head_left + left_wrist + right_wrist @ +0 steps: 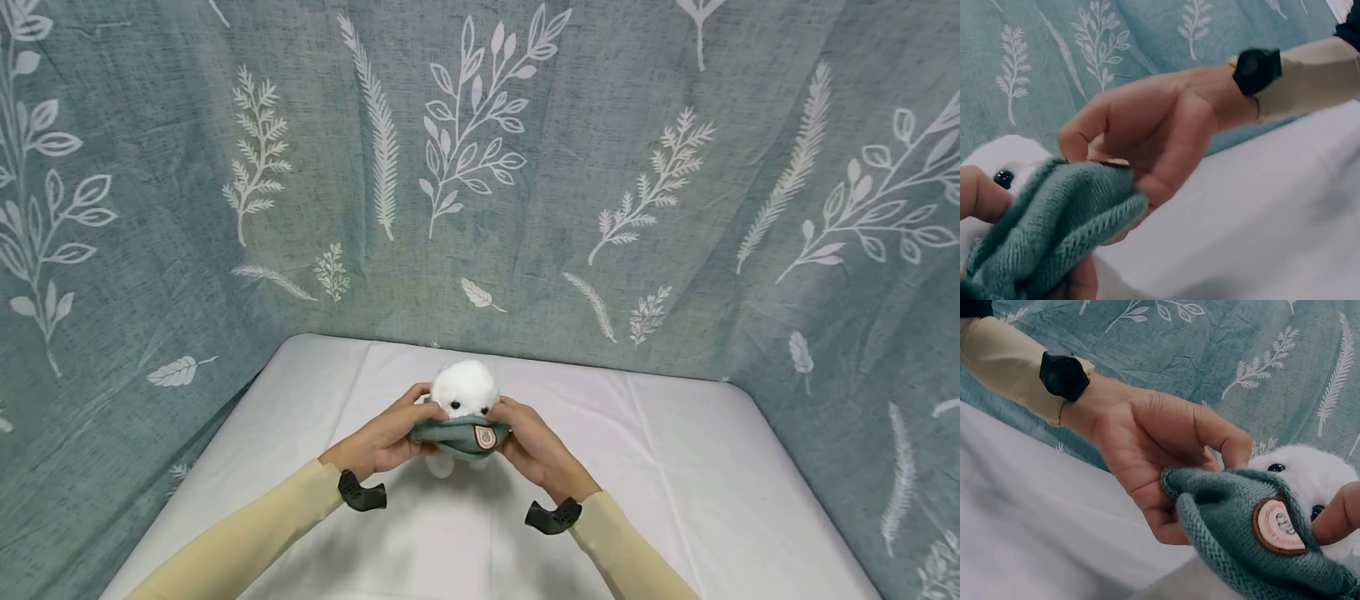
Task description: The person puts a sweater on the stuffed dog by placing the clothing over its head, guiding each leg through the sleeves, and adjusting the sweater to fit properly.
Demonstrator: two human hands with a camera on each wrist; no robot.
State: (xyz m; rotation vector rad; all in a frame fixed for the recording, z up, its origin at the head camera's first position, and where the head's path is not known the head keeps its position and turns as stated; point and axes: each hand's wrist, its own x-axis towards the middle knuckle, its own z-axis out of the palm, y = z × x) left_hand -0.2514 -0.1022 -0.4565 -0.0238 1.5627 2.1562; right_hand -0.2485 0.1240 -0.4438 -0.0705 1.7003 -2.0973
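Note:
A white plush toy (pixel 463 387) with black eyes sits on the white bed-like surface, its small feet showing below. A teal knitted garment (pixel 450 435) with a shield-shaped patch (pixel 486 437) is bunched across the toy's lower face, hiding it below the eyes. My left hand (pixel 386 433) pinches the knit's left side, thumb on top near one eye. On the other side, my right hand (pixel 534 442) pinches the opposite end the same way. The left wrist view shows the rolled rib edge of the knit (pixel 1079 219) up close; the right wrist view shows the round-topped patch (pixel 1279 526).
A white sheet (pixel 652 467) covers the flat surface around the toy. Grey-green curtains (pixel 480 250) with white leaf prints stand behind it and on both sides. Black bands (pixel 362 492) sit on both wrists over cream sleeves.

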